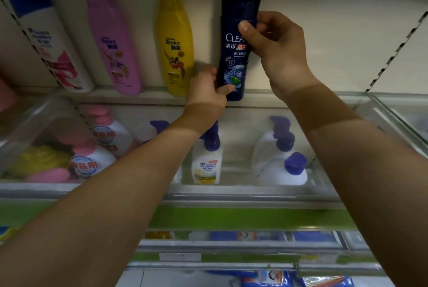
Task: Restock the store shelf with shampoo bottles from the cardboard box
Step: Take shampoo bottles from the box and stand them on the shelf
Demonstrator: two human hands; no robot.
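- Two bare forearms are seen, entering from the near edge of the view.
- No sleeves are shown on either arm up to the frame's edge.
- The left hand (207, 92) and right hand (278, 47) are ungloved.
- Short, unpainted nails are seen on the thumbs.
- Faint bands of differing tone are seen across both wrists and forearms.
- No markings can be made out on the hands.

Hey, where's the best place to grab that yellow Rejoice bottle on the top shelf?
Likely around the yellow Rejoice bottle at its wide middle, coming from the front. It stands upright with open gaps on both sides, between the pink bottle and the dark blue bottle.
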